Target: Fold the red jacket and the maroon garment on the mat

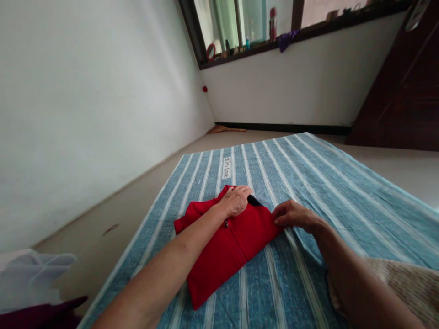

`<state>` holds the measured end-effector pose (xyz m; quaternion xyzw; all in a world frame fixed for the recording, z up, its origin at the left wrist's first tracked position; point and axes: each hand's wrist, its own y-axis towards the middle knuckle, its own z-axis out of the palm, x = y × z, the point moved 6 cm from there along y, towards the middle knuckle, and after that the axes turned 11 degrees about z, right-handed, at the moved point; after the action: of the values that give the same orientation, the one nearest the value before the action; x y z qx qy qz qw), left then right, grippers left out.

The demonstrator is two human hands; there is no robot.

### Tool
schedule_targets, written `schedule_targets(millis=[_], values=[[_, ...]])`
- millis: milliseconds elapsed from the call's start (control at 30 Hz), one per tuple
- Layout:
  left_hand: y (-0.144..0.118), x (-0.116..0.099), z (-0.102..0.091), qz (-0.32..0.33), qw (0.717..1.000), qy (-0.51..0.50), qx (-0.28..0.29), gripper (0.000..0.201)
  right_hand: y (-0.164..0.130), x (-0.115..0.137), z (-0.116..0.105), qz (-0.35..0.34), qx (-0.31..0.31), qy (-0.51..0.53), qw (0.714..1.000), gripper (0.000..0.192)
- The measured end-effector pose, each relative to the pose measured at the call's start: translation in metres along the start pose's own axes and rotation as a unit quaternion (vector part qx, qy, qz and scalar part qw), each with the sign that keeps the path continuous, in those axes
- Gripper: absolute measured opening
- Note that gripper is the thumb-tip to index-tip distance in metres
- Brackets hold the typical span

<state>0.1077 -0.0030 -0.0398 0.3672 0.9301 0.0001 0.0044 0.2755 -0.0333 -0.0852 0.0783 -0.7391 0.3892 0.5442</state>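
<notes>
A red zip-up jacket (236, 246) lies folded on a blue and white striped cloth (308, 205). Its zip runs down the front from a small metal pull, and a dark strip shows at the collar. My left hand (236, 200) reaches across the jacket and is closed on the cloth at the collar, fingertips partly hidden. At the jacket's right edge, my right hand (291, 214) pinches the fabric between thumb and fingers. Part of a sleeve sticks out on the jacket's left.
A beige knitted item (404, 283) lies at the lower right, under my right forearm. White translucent plastic (34, 274) and a dark purple cloth (41, 315) are at the lower left. A white wall (85, 91) rises on the left; a dark door (401, 91) stands at right.
</notes>
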Motion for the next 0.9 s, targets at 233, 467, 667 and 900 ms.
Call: schedule_targets(millis=[233,467,667,900], values=[[0.0,-0.005,-0.005,-0.008,1.0,0.004,0.019,0.038,0.002,-0.005,-0.001,0.002,-0.003,0.012,1.0,0.018],[0.015,-0.052,-0.025,0.109,0.989,-0.055,0.08,0.05,0.003,-0.002,0.002,-0.011,0.013,0.039,0.999,0.02],[0.031,-0.071,-0.017,0.133,0.972,-0.116,0.157,0.017,0.007,-0.004,0.001,-0.021,0.015,0.06,0.998,0.018],[0.042,-0.069,-0.011,0.088,0.961,-0.197,0.175,0.01,0.006,-0.005,0.0,-0.025,0.026,0.073,0.997,0.018]])
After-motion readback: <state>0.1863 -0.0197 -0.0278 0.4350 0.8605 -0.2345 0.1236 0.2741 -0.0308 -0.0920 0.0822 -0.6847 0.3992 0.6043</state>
